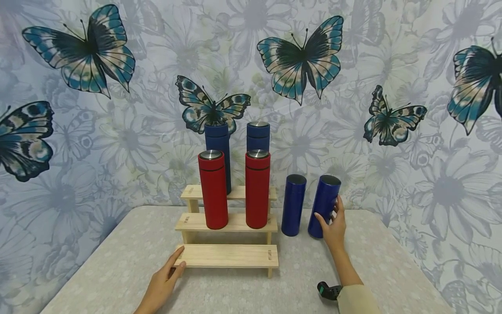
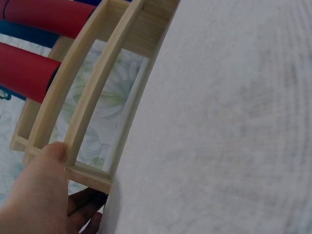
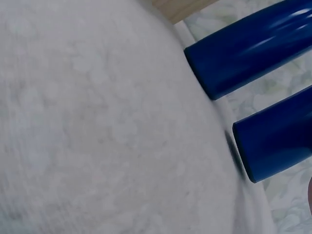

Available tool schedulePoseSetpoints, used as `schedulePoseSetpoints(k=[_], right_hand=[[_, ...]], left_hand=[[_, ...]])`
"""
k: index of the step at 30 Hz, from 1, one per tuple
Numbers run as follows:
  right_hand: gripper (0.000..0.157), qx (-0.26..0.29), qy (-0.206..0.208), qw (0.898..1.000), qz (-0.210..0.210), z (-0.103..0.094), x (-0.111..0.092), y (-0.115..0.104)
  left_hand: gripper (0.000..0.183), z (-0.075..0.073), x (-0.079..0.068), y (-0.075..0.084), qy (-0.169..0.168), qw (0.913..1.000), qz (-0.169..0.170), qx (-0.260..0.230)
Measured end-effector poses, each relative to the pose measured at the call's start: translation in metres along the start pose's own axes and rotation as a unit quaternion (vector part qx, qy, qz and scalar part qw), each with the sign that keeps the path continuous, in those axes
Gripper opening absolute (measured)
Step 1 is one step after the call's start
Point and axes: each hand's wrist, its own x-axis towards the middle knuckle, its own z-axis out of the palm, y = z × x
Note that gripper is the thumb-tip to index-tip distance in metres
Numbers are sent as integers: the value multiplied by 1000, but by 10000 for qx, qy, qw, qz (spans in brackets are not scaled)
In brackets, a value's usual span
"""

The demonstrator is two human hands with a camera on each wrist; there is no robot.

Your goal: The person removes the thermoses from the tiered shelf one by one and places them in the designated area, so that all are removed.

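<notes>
My right hand (image 1: 335,226) grips a glossy blue thermos flask (image 1: 325,203) at the right of the table, thumb on one side and fingers round the other. The flask leans slightly; in the right wrist view a shadow lies beside its base (image 3: 246,155). A second glossy blue flask (image 1: 293,205) stands just left of it. At the left end of a three-tier wooden stand (image 1: 229,256), my left hand (image 1: 164,277) holds the lowest board between thumb and fingers. Two red flasks (image 1: 213,192) with steel-topped lids stand on the middle tier.
Two matte navy flasks (image 1: 257,136) stand on the top tier, partly hidden behind the red ones. A small black device (image 1: 328,291) is by the right wrist. Behind the cloth-covered table (image 1: 129,248) hangs a butterfly-patterned backdrop (image 1: 149,144).
</notes>
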Motion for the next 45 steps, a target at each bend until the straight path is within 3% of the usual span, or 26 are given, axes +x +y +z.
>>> schedulePoseSetpoints(k=[10,35,40,45], right_hand=[[91,-97,-180,9995,-222,3,5,9],[92,-163,-386,9991,40,0,1,13],[86,-265,-108,9996,-22,-5,1,7],[76,-165,598,9975,-351,-4,8,-10]], left_hand=[[57,0,0,0,83,10000,20,51],[56,0,0,-1,42,9999,118,-24],[55,0,-1,0,24,9999,128,-42],[55,-1,-1,0,57,9998,184,-64]])
